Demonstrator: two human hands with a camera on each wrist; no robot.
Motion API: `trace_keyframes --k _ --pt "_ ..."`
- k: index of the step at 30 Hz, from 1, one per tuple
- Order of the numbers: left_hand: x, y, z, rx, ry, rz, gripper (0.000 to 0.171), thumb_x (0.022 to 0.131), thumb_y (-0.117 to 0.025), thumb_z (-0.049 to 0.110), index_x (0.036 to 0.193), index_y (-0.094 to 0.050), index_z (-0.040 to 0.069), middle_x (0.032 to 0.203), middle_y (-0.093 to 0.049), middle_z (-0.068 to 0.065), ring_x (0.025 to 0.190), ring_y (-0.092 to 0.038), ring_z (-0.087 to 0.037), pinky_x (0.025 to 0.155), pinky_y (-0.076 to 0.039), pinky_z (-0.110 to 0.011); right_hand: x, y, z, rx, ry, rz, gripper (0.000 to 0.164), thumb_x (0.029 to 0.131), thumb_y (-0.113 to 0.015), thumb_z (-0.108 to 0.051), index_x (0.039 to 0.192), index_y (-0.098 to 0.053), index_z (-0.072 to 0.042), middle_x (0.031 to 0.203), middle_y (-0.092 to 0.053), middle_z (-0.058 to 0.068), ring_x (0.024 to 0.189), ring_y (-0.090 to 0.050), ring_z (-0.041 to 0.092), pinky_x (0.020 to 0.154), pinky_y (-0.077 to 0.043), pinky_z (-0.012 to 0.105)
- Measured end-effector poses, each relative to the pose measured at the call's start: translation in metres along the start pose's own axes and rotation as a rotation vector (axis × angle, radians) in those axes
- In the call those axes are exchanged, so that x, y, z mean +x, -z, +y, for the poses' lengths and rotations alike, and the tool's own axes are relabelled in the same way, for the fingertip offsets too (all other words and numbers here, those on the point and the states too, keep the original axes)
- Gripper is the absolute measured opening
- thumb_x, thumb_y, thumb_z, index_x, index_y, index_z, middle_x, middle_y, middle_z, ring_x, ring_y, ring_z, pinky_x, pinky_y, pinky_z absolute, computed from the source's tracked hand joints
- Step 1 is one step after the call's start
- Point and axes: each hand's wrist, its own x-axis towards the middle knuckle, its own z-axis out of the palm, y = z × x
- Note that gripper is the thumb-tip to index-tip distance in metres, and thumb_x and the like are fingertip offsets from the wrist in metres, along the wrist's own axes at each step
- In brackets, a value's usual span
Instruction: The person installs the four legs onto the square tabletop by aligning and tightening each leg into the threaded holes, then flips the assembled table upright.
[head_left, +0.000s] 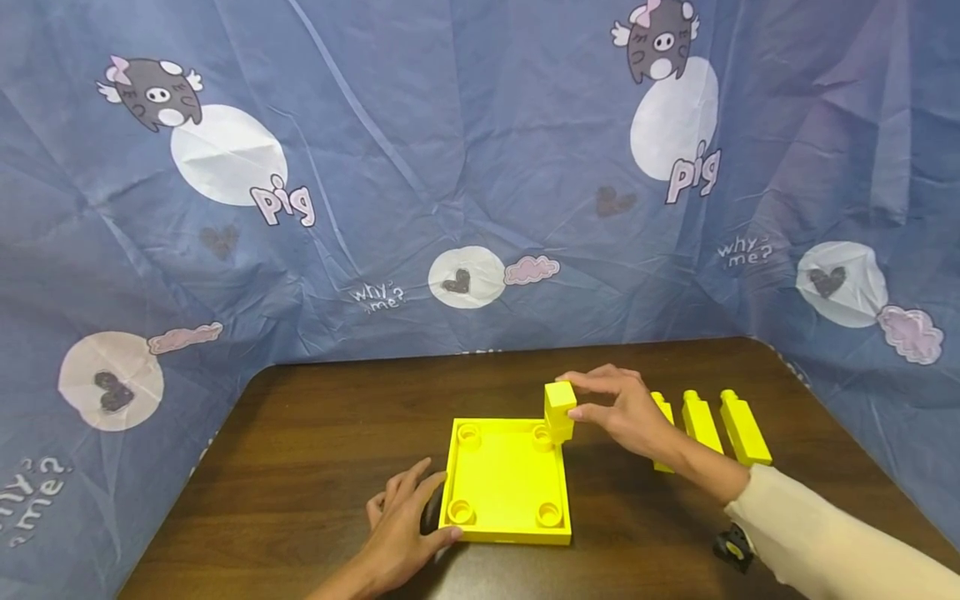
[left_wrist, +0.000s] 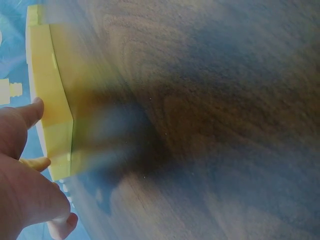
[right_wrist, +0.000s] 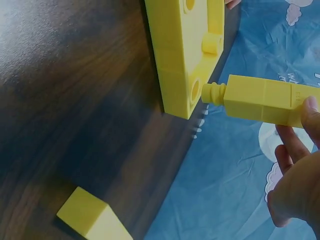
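A square yellow toy tabletop (head_left: 508, 482) lies upside down on the table, with a raised round socket at each corner. My left hand (head_left: 401, 521) holds its near left corner, thumb at the front edge and fingertips against the left side. Above the far right corner, my right hand (head_left: 618, 408) pinches a yellow table leg (head_left: 560, 402) by its plain end between thumb and fingers. In the right wrist view the leg's threaded tip (right_wrist: 213, 93) points at a corner socket (right_wrist: 195, 91); whether they touch, I cannot tell.
Three more yellow legs, a left one (head_left: 662, 410), a middle one (head_left: 702, 425) and a right one (head_left: 746, 429), lie side by side to the right, partly behind the right arm. A blue printed cloth (head_left: 465, 183) hangs around the brown wooden table (head_left: 315, 433).
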Motion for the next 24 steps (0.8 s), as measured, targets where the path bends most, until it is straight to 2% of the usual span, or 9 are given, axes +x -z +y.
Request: trace_keyframes --k 6,13,24 --pt "0.001 0.0 0.0 0.01 0.001 0.012 0.071 0.079 -0.077 0.04 0.138 -0.05 0.013 0.152 -0.031 -0.014 0.134 -0.027 -0.036 0.095 -0.011 -0.062 0.005 -0.007 0.0 0.025 -0.025 0.003 0.045 0.077 -0.08 -0.008 0.121 -0.069 -0.013 0.106 -0.072 -0.001 0.1 -0.058 0.024 0.087 -0.042 0.045" --pt "0.001 -0.001 0.001 0.019 0.002 0.016 0.07 0.079 -0.077 0.039 0.138 -0.05 0.013 0.152 -0.032 -0.014 0.133 -0.028 -0.036 0.095 -0.012 -0.061 0.011 -0.016 -0.005 0.074 -0.106 0.005 0.045 0.078 -0.08 -0.012 0.121 -0.069 -0.013 0.109 -0.071 0.002 0.101 -0.057 0.021 0.09 -0.042 0.048" --pt "0.001 -0.002 0.002 0.018 0.004 0.019 0.072 0.078 -0.078 0.04 0.138 -0.05 0.012 0.151 -0.032 -0.014 0.134 -0.027 -0.036 0.095 -0.012 -0.062 0.025 -0.031 -0.013 0.107 -0.125 0.004 0.045 0.076 -0.081 -0.012 0.12 -0.069 -0.013 0.116 -0.069 0.001 0.103 -0.055 0.02 0.093 -0.041 0.05"
